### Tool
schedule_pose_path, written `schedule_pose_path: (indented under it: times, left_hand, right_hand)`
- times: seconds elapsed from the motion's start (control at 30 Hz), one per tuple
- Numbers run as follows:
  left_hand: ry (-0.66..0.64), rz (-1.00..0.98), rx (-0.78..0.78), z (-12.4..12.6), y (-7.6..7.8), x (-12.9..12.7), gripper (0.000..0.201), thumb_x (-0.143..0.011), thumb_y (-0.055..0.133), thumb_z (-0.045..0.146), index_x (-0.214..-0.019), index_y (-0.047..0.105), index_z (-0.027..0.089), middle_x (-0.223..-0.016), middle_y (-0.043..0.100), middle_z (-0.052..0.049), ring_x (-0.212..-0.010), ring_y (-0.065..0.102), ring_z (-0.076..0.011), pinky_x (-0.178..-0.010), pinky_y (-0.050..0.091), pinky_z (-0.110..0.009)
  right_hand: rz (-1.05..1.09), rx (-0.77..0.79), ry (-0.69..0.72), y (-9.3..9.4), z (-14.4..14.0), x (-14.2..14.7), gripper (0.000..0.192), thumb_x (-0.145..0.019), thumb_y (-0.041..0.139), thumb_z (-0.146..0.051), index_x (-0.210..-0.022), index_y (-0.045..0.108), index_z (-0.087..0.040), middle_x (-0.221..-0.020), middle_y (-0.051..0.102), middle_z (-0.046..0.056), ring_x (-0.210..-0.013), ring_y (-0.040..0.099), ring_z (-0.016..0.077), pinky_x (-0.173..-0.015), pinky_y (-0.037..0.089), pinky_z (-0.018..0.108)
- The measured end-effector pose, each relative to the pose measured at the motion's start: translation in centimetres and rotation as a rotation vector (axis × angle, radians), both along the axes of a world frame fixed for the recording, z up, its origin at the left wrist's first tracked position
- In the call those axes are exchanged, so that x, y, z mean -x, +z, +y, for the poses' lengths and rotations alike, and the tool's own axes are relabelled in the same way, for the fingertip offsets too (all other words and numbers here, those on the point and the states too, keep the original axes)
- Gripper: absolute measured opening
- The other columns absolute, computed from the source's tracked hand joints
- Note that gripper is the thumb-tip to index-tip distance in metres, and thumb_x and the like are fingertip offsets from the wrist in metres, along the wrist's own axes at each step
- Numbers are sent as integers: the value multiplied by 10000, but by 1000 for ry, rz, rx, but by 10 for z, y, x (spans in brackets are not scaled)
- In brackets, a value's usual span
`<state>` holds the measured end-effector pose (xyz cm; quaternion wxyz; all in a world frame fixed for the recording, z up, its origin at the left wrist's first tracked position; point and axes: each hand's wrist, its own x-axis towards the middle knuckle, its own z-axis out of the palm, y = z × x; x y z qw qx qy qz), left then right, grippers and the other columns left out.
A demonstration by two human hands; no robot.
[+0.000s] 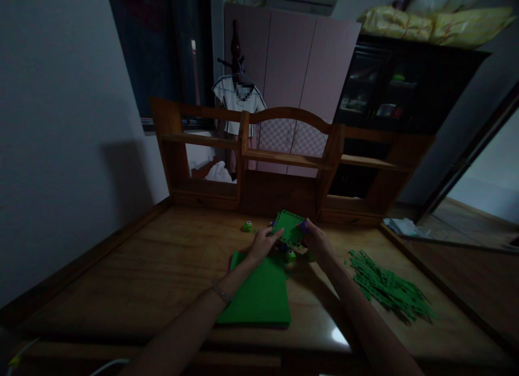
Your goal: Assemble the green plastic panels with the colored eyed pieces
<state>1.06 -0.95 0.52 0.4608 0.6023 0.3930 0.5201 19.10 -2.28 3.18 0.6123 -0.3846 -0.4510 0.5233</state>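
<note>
Your left hand (263,242) and right hand (315,238) pinch the green sheet (288,227) by its side edges; it looks light and floppy, so grip the margins gently.

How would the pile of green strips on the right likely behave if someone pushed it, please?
The green strips look thin and loosely heaped, so they would probably scatter rather than slide as one. They seem light and floppy, like the paper of the green sheet. Rolling looks unlikely; they lie flat on the desk.

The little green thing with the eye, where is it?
In the head view, the small green punch sits on the wooden desk, just left of the left hand.
</note>
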Motion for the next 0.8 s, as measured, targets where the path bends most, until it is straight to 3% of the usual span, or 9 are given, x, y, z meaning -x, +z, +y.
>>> schedule_pose_path:
  times: [0.17,0.3,0.47,0.6,0.7,0.8]
  left_hand:
    - [8,-98,-12,-2,8,2,415,-731,589,521,-817,686,127,-766,654,-39,-756,576,-180,-666,433,-251]
    - [-29,-154,48,4,4,3,400,-717,621,503,-853,664,129,-810,636,-40,-707,567,-143,-609,423,-221]
    - [88,-122,40,12,-5,5,378,-680,679,436,-894,647,127,-759,601,-28,-550,503,-97,-463,360,-198]
    - [42,-171,-9,11,-4,4,365,-705,673,380,-975,637,137,-841,639,-53,-696,579,-136,-584,443,-212]
    - [-7,-287,-14,6,0,0,526,-685,706,314,-1166,550,170,-928,643,-65,-828,607,-167,-706,484,-250]
    - [-94,-380,101,1,5,-3,680,-682,712,317,-1293,434,208,-999,640,-81,-828,624,-189,-676,513,-291]
  right_hand:
    - [136,113,54,1,5,-5,315,-719,656,-503,-818,667,-205,-849,676,33,-694,614,170,-642,493,275]
    - [179,138,96,0,6,-9,307,-727,650,-515,-843,657,-231,-872,678,13,-726,611,174,-671,493,288]
    - [101,121,100,-3,8,-6,348,-696,652,-557,-787,657,-222,-808,673,14,-707,605,187,-642,473,282]
    - [7,84,158,-4,4,-1,394,-686,641,-586,-772,676,-203,-795,666,30,-741,605,202,-669,465,285]
    - [-44,56,193,-5,1,1,396,-676,652,-581,-804,680,-207,-851,669,36,-810,605,216,-737,463,302]
    - [-75,21,232,-7,1,1,398,-684,648,-571,-847,678,-210,-892,663,40,-857,596,222,-780,456,317]
